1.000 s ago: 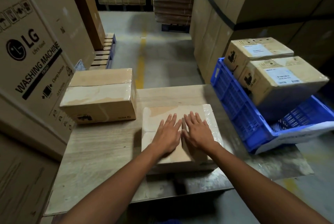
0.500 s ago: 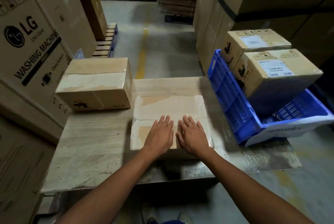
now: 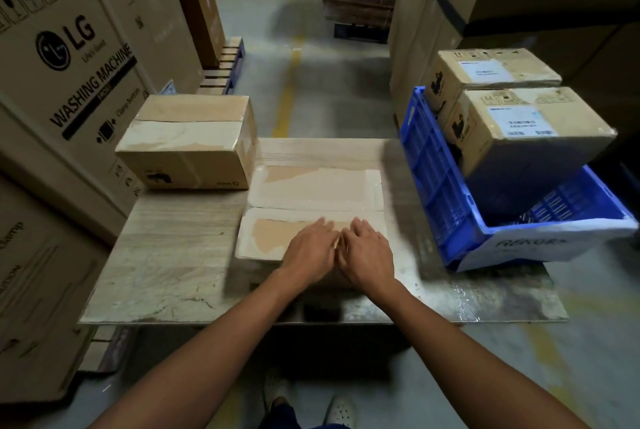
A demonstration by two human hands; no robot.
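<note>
The left hand and the right hand lie side by side, almost touching each other, palms down. The fingers of both hands are stretched out and flat; they hold nothing and only rest on the box. The hands are a little blurred, so I cannot tell how hard they press.

The box is directly under the hands. It is low and flat, with tape across its top. The hands cover the near right part of its top, on the near flap, and the far flap is free. The box lies on the tabletop, around the middle, near the front edge.

Behind it to the left stands a taller box, just beside the far left corner of the flat one. At the right a blue crate sits tilted on the edge of the tabletop. It carries two labelled cartons, one behind the other. At the far left stands a big carton with "LG washing machine" printed on it. Under the tabletop edge two shoes are on the floor.
</note>
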